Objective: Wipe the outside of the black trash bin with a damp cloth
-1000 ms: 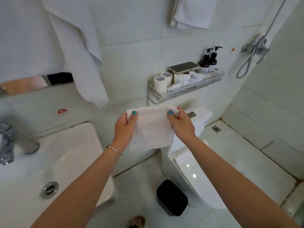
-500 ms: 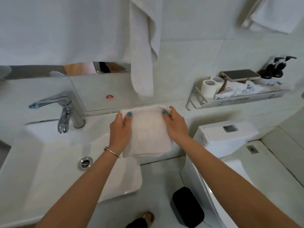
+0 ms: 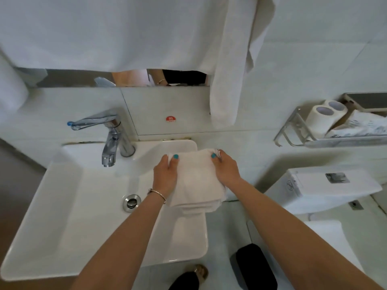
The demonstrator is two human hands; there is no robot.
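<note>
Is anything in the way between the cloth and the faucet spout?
Nothing visible. The folded white cloth, held by the left hand and right hand, hangs over the sink's right side; only open basin lies between it and the faucet.

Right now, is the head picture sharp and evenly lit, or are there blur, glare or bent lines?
Head view: light is soft and even, without hard shadows; the sink edges and wall tiles bow from the wide lens; the tap carries small bright glints; the cloth looks washed out; the bin is slightly soft at the bottom edge.
</note>
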